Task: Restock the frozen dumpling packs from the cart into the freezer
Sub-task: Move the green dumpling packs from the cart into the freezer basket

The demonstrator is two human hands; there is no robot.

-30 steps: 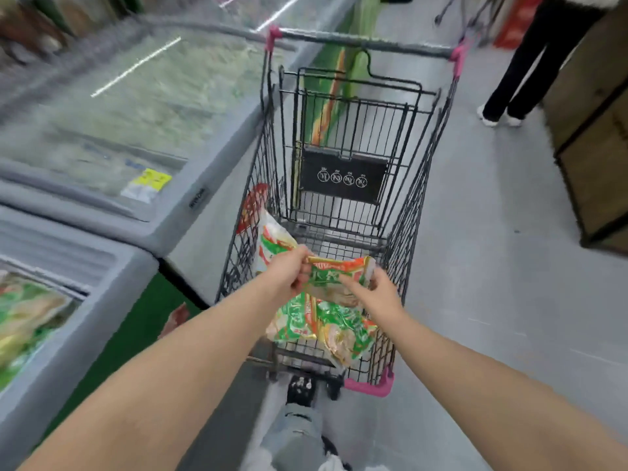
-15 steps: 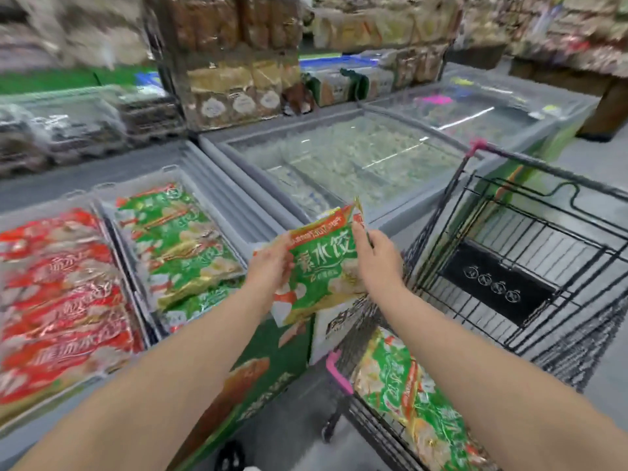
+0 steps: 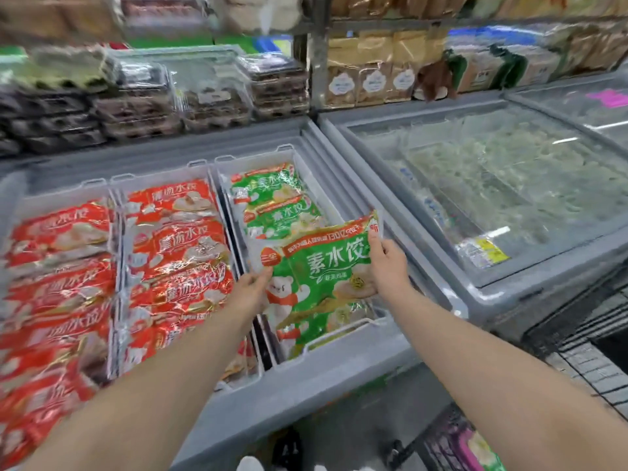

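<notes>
Now the left hand is pinching the pack by one edge — the right hand is gripping the other. Both are holding it over the right end of the freezer.

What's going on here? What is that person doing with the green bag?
A person is restocking a shop freezer. The left hand and right hand hold a green dumpling pack over the basket where other green packs already lie. Red packs fill the baskets beside it. It is not set down yet.
</notes>
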